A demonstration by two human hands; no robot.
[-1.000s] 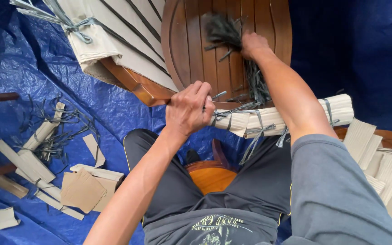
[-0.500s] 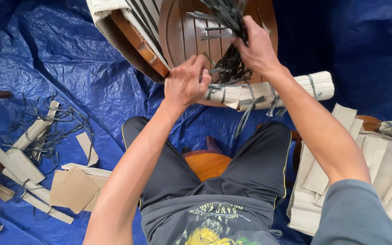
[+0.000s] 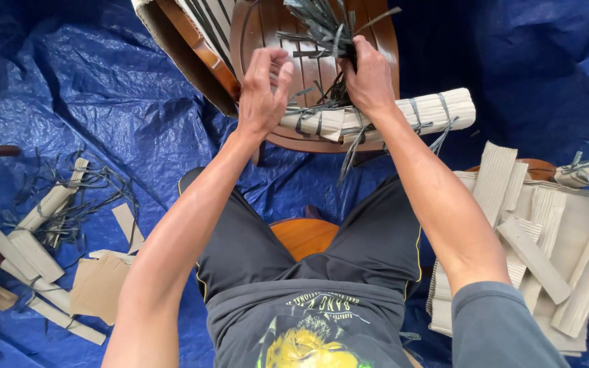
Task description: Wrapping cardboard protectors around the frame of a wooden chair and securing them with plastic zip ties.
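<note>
Head view: seated over a blue tarp (image 3: 69, 88), a person works at a round slatted wooden tabletop (image 3: 267, 41) at 12 o'clock. The right hand (image 3: 369, 76) is clenched around a bunch of dark grey straps (image 3: 318, 27) — light, limp, likely slippery, best gripped mid-bundle. The left hand (image 3: 262, 88), fingers loose and spread, rests on a strap-tied roll of corrugated cardboard (image 3: 403, 112) lying across the table's near edge — light and stiff but easily crushed. Cardboard offcuts (image 3: 97, 286) lie at 8 o'clock.
</note>
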